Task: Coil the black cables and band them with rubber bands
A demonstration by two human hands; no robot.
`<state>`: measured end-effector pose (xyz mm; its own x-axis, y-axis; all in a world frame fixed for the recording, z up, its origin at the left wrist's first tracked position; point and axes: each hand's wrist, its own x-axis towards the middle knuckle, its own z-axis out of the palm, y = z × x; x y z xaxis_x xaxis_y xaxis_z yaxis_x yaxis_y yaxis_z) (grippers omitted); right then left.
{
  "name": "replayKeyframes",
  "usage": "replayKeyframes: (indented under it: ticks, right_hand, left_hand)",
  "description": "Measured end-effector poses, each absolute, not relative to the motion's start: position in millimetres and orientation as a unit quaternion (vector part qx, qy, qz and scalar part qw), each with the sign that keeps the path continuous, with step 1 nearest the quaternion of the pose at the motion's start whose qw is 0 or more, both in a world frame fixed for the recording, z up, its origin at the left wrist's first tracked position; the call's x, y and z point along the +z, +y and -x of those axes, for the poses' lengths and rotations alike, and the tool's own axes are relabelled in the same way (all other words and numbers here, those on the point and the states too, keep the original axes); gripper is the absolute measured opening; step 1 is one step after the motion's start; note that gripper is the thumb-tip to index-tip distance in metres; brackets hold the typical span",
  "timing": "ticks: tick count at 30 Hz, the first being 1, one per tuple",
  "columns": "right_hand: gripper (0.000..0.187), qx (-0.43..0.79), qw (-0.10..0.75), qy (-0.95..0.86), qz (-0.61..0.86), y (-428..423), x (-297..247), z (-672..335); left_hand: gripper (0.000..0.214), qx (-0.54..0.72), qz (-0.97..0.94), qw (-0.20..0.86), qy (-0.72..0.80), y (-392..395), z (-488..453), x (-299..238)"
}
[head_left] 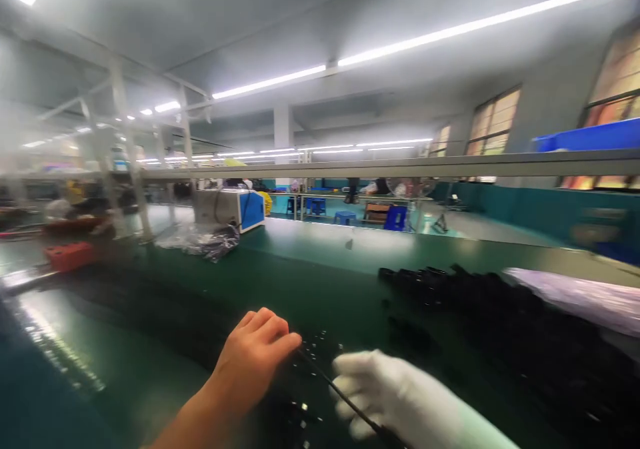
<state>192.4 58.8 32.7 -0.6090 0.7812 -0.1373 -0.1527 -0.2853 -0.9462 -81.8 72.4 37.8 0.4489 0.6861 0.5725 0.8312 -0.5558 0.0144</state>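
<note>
My left hand (257,349), bare, is closed in a pinch with thumb and fingers on one end of a thin black cable-like strand (320,373). From there the strand slants down to the right. My right hand (387,389), in a white glove, has its fingers curled around the strand's lower part, which runs past them to the bottom edge. Small shiny bits (313,352) lie scattered on the dark green tabletop (300,275) behind and below my hands. What the strand's lower end joins is hidden in the dark.
A large heap of black parts (490,309) lies at the right, beside a pale plastic bag (575,292). Clear plastic wrap (205,241) and a blue-and-white machine (240,209) stand farther back. An orange-red box (70,255) sits at left. A shelf rail (375,167) crosses above the table.
</note>
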Motion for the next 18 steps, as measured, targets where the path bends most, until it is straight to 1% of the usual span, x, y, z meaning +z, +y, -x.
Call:
replayKeyframes:
  ticks: [1,2,3,4,7,9,11,15,18]
  right_hand:
    - [0.038,0.759,0.276,-0.506,0.303,54,29,-181]
    - [0.035,0.767,0.257,-0.503,0.304,49,25,-171]
    - [0.031,0.781,0.235,-0.497,0.296,45,20,-164]
    - [0.029,0.791,0.23,-0.488,0.289,41,14,-160]
    - [0.029,0.825,0.238,-0.454,0.238,35,-7,-160]
    - [0.03,0.839,0.25,-0.437,0.207,34,-19,-165]
    - [0.031,0.834,0.259,-0.445,0.199,34,-26,-168]
    - [0.03,0.798,0.273,-0.498,0.2,32,-27,-171]
    - [0.029,0.827,0.318,-0.444,0.131,32,-23,-178]
  left_hand:
    - [0.036,-0.292,0.838,0.154,-0.436,70,70,43]
    - [0.033,-0.309,0.833,0.158,-0.431,67,60,48]
    - [0.029,-0.313,0.834,0.138,-0.434,65,52,52]
    - [0.025,-0.302,0.844,0.096,-0.433,62,44,55]
    - [0.019,-0.214,0.891,-0.079,-0.392,54,23,57]
    - [0.017,-0.188,0.897,-0.151,-0.37,50,10,56]
    - [0.022,-0.202,0.894,-0.176,-0.36,48,0,55]
    - [0.022,-0.223,0.898,-0.169,-0.34,53,-16,54]
    - [0.023,-0.242,0.895,-0.173,-0.333,64,-17,33]
